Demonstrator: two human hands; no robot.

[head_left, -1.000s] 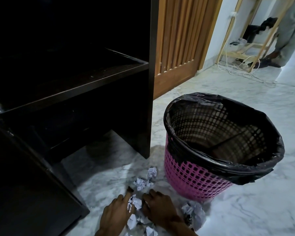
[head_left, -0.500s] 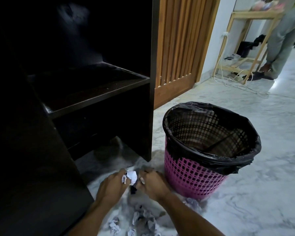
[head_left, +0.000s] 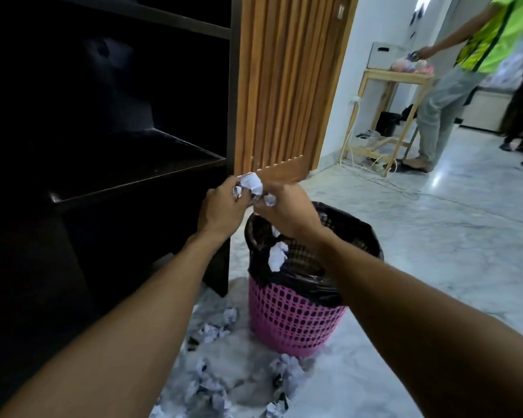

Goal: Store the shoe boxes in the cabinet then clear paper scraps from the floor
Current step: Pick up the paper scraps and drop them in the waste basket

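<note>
Both hands are raised together above the far-left rim of the pink bin (head_left: 296, 324), which is lined with a black bag. My left hand (head_left: 224, 206) and my right hand (head_left: 284, 211) grip a bunch of crumpled paper scraps (head_left: 252, 184) between them. One white scrap (head_left: 277, 256) is in the air below the hands, over the bin's opening. Several more crumpled scraps (head_left: 212, 384) lie on the marble floor in front of the bin. The dark cabinet (head_left: 103, 176) stands at the left with bare shelves; no shoe boxes show in it.
A slatted wooden door (head_left: 284, 86) stands beside the cabinet. At the back right a person in a bright green vest (head_left: 453, 86) stands at a small wooden table (head_left: 396, 76) with a white box, cables on the floor beneath it.
Both hands gathered scraps from the floor and lifted them up over the bin. One scrap has dropped from the hands toward the bin. The view tilted upward.
</note>
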